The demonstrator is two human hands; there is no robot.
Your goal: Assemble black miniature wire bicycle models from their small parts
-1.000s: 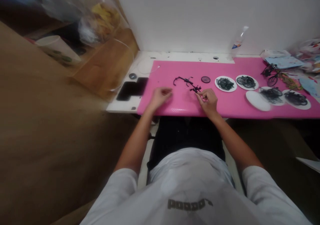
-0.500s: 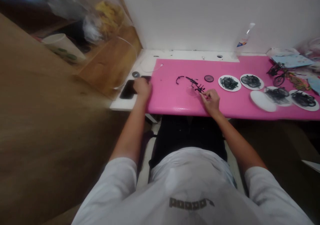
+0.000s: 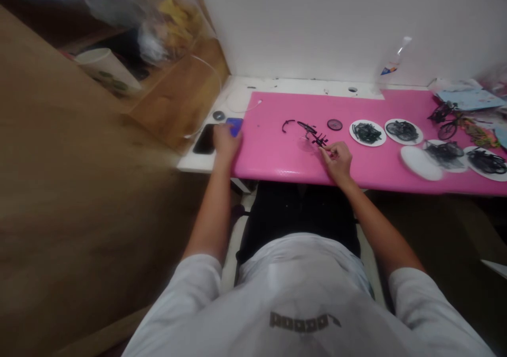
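At the left end of the table, my left hand (image 3: 226, 141) is closed around a phone (image 3: 235, 126) with a lit blue screen; the hand covers most of it. A second phone (image 3: 205, 139) with a dark screen lies just left of that hand. My right hand (image 3: 338, 160) pinches the near end of a small black model bicycle (image 3: 316, 137) between thumb and fingertips, low over the pink mat. Its fine parts are too small to make out. A loose spoked wheel (image 3: 335, 124) and a curved black piece (image 3: 285, 125) lie nearby on the mat.
White plates of black parts (image 3: 367, 133) stand on the pink mat (image 3: 273, 159) to the right. A white lid or plate (image 3: 420, 162) overlaps one. Farther right is another model bicycle (image 3: 447, 127). A clear bottle (image 3: 397, 56) stands by the wall, a wooden box (image 3: 178, 101) at left.
The phone screen under my left hand has gone from dark to lit blue. My right hand keeps its hold on the model bicycle. The whole view has shifted slightly.
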